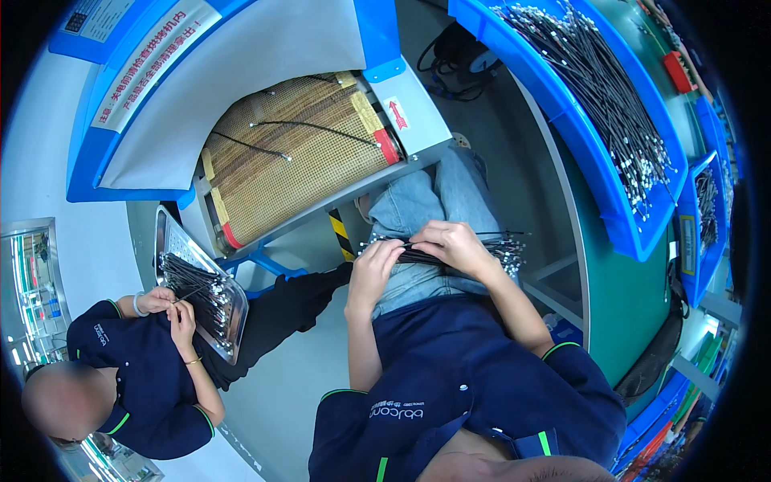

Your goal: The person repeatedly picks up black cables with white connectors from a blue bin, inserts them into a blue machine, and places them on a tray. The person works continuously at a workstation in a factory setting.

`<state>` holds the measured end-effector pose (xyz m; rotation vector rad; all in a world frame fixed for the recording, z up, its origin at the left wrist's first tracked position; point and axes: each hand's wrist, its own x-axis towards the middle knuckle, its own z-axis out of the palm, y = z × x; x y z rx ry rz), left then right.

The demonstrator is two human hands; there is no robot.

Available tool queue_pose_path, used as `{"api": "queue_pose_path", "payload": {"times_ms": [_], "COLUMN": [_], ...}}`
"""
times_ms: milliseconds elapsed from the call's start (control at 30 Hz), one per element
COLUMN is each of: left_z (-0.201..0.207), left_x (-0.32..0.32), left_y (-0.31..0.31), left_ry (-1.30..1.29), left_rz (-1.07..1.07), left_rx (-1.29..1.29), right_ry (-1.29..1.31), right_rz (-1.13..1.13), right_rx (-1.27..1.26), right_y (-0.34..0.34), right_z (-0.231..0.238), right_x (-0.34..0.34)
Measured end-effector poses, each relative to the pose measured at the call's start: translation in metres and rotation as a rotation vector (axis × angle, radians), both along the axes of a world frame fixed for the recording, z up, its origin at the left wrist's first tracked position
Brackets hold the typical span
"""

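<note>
Across my jeans-clad lap lies a bundle of thin black cables [507, 251] with small white and silvery connectors at the ends. My left hand [376, 269] pinches a black cable just above the bundle, thumb against fingertips. Close beside it on the right, my right hand [452, 245] is closed on the same dark cable, its fingertips nearly meeting the left ones. The exact spot gripped is partly covered by the fingers. Both hands rest low over my thighs.
Ahead stands a blue-and-white machine with a mesh conveyor belt [301, 165] carrying a few black cables. A blue bin [534, 84] heaped with cables sits on the green table [622, 321] at right. At left, a co-worker holds a cable over a metal tray [171, 233].
</note>
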<state>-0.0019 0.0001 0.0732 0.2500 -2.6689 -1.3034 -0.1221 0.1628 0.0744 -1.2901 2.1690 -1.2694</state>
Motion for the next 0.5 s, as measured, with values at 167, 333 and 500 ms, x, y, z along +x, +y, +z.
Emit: {"api": "queue_pose_path", "payload": {"times_ms": [167, 333, 500], "left_z": [-0.0014, -0.0008, 0.0005], "left_x": [0.0027, -0.0007, 0.0021], "left_y": [-0.0019, 0.0008, -0.0004], "left_ry": [-0.015, 0.065, 0.162], "left_rz": [-0.042, -0.082, -0.088], "left_rx": [0.099, -0.003, -0.203], "right_ry": [0.074, 0.133, 0.042], "right_rz": [0.032, 0.031, 0.057], "right_rx": [-0.061, -0.070, -0.033], "right_y": [0.0009, 0.0037, 0.0022], "right_z": [-0.0002, 0.0003, 0.0017], "right_x": [0.0009, 0.0008, 0.0023]}}
